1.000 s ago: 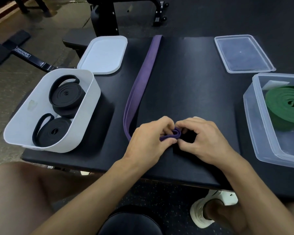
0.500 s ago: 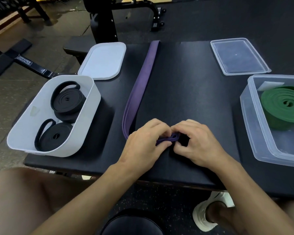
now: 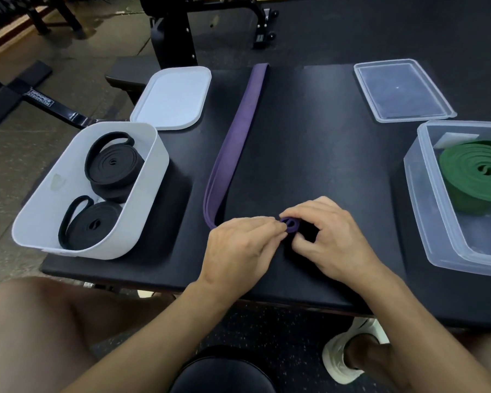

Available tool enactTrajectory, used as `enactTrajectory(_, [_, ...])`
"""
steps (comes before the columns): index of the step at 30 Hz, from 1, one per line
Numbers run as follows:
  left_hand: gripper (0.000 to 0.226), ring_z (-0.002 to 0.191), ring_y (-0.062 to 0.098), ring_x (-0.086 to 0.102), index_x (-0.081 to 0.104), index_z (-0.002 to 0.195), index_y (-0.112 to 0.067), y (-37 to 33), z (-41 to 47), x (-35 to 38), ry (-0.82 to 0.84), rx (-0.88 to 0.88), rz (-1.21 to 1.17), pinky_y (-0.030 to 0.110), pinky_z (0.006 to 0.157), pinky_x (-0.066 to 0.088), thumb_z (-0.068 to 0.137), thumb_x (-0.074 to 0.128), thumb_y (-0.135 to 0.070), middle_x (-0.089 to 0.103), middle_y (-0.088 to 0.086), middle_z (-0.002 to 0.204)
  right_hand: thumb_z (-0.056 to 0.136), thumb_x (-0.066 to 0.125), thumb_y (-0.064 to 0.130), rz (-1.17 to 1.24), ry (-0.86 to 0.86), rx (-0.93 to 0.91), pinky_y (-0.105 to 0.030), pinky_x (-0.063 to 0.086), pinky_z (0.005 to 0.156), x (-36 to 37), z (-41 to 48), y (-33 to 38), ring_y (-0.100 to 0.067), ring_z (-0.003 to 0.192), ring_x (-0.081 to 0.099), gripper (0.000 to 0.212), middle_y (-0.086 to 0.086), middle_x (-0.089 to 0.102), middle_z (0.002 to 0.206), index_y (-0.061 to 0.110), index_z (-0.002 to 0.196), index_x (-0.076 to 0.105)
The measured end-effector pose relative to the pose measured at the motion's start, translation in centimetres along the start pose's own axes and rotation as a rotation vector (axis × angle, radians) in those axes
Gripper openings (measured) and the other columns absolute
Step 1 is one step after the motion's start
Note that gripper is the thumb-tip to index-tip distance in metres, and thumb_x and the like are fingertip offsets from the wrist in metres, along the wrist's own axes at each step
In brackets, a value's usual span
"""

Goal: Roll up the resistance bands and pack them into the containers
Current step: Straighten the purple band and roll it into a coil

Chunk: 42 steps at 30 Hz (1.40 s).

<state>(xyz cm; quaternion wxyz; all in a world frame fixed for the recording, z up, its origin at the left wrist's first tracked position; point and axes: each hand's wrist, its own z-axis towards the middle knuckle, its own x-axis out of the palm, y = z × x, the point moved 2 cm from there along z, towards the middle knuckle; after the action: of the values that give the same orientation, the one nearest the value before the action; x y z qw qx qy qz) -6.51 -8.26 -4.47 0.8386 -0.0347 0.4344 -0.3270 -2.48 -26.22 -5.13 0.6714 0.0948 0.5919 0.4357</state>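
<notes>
A long purple resistance band (image 3: 240,129) lies flat on the black table (image 3: 318,154), running from the far edge toward me. Its near end is curled into a small tight coil (image 3: 290,223). My left hand (image 3: 238,245) and my right hand (image 3: 326,236) both pinch that coil between fingertips and thumbs. A white container (image 3: 150,177) at the left holds two rolled black bands (image 3: 112,168). A clear container (image 3: 425,199) at the right holds a rolled green band (image 3: 476,174).
A white lid (image 3: 173,97) lies behind the white container and a clear lid (image 3: 400,90) behind the clear one. Black gym equipment (image 3: 176,32) stands beyond the table. My knees and a white shoe (image 3: 349,353) are below the table's near edge.
The purple band's end has gone from a flat fold to a small round coil between my fingertips. Both hands stayed at the same place on the table.
</notes>
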Motion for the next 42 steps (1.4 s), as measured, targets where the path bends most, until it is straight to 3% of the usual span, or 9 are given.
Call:
enactTrajectory(7, [0.008, 0.088, 0.009, 0.074, 0.08, 0.1, -0.016, 0.2, 0.2, 0.2, 0.033, -0.067, -0.028, 0.03, 0.072, 0.058, 0.093, 0.077, -0.019, 0.079, -0.009, 0.096, 0.077, 0.073, 0.011, -0.044, -0.177, 0.184, -0.024, 0.045, 0.071, 0.9, -1.0, 1.3, -0.007, 0.078, 0.054, 0.022, 0.017, 0.057, 0.081, 0.025, 0.092, 0.068])
enactTrajectory(13, [0.009, 0.09, 0.009, 0.075, 0.081, 0.099, -0.016, 0.3, 0.0, -0.2, 0.058, -0.029, -0.093, 0.032, 0.073, 0.059, 0.093, 0.078, -0.021, 0.079, -0.007, 0.097, 0.08, 0.071, 0.004, 0.036, -0.161, 0.116, -0.018, 0.046, 0.072, 0.8, -0.8, 1.8, -0.006, 0.083, 0.059, 0.023, 0.017, 0.063, 0.086, 0.026, 0.089, 0.073])
enactTrajectory(16, [0.018, 0.108, 0.01, 0.073, 0.081, 0.111, -0.017, 0.9, -0.6, -0.7, 0.098, 0.021, -0.066, 0.038, 0.099, 0.056, 0.094, 0.076, -0.017, 0.079, -0.005, 0.11, 0.08, 0.07, 0.002, 0.021, -0.093, 0.049, -0.028, 0.049, 0.075, 0.8, 0.1, 1.7, -0.01, 0.084, 0.059, 0.025, 0.015, 0.062, 0.087, 0.026, 0.089, 0.072])
enactTrajectory(19, [0.024, 0.129, 0.013, 0.062, 0.078, 0.119, -0.025, 1.6, -0.8, -1.5, 0.168, 0.045, -0.004, 0.053, 0.123, 0.027, 0.095, 0.074, -0.022, 0.074, -0.009, 0.117, 0.08, 0.067, 0.004, 0.008, -0.007, -0.016, -0.034, 0.051, 0.079, 0.7, 0.9, 1.3, -0.014, 0.087, 0.059, 0.026, 0.017, 0.061, 0.089, 0.027, 0.091, 0.071])
enactTrajectory(22, [0.027, 0.118, 0.016, 0.055, 0.078, 0.108, -0.03, 1.0, -0.9, -2.4, 0.092, -0.169, 0.048, 0.046, 0.115, 0.027, 0.083, 0.084, -0.04, 0.058, -0.008, 0.113, 0.078, 0.062, 0.007, 0.011, 0.047, -0.04, -0.034, 0.049, 0.079, 0.6, 1.1, 1.2, -0.012, 0.088, 0.054, 0.024, 0.018, 0.056, 0.09, 0.027, 0.091, 0.066])
enactTrajectory(25, [0.043, 0.092, 0.016, 0.043, 0.059, 0.077, -0.023, 0.6, -1.4, -3.3, 0.017, -0.382, 0.134, 0.033, 0.084, 0.028, 0.068, 0.088, -0.054, 0.046, -0.007, 0.093, 0.076, 0.055, 0.013, -0.008, 0.092, -0.045, -0.033, 0.047, 0.077, 0.4, 1.1, 1.2, -0.012, 0.087, 0.051, 0.022, 0.018, 0.053, 0.089, 0.027, 0.09, 0.062])
enactTrajectory(30, [0.06, 0.061, 0.012, 0.04, 0.042, 0.05, -0.025, 0.8, -2.7, -3.7, 0.113, -0.429, 0.232, 0.037, 0.066, 0.036, 0.085, 0.063, -0.068, 0.039, -0.014, 0.055, 0.075, 0.054, 0.011, 0.026, 0.147, -0.055, -0.035, 0.048, 0.076, 0.2, 0.9, 1.4, -0.014, 0.085, 0.055, 0.023, 0.017, 0.056, 0.087, 0.028, 0.088, 0.063])
enactTrajectory(35, [0.033, 0.087, 0.006, 0.056, 0.065, 0.073, -0.031, -0.2, -2.7, -2.9, 0.283, -0.526, -0.07, 0.034, 0.087, 0.04, 0.087, 0.057, -0.059, 0.062, -0.018, 0.074, 0.076, 0.059, 0.003, 0.021, 0.197, -0.108, -0.031, 0.047, 0.077, -0.3, 0.2, 1.7, -0.011, 0.088, 0.055, 0.028, 0.018, 0.058, 0.088, 0.029, 0.087, 0.065])
enactTrajectory(42, [0.048, 0.101, 0.0, 0.05, 0.064, 0.066, -0.029, -0.2, -1.4, -2.8, 0.42, -0.704, -0.23, 0.025, 0.095, 0.031, 0.076, 0.065, -0.076, 0.066, -0.017, 0.08, 0.079, 0.065, -0.005, 0.039, 0.241, -0.174, -0.022, 0.045, 0.079, -0.1, -0.5, 2.0, -0.008, 0.091, 0.056, 0.035, 0.019, 0.058, 0.094, 0.027, 0.092, 0.067])
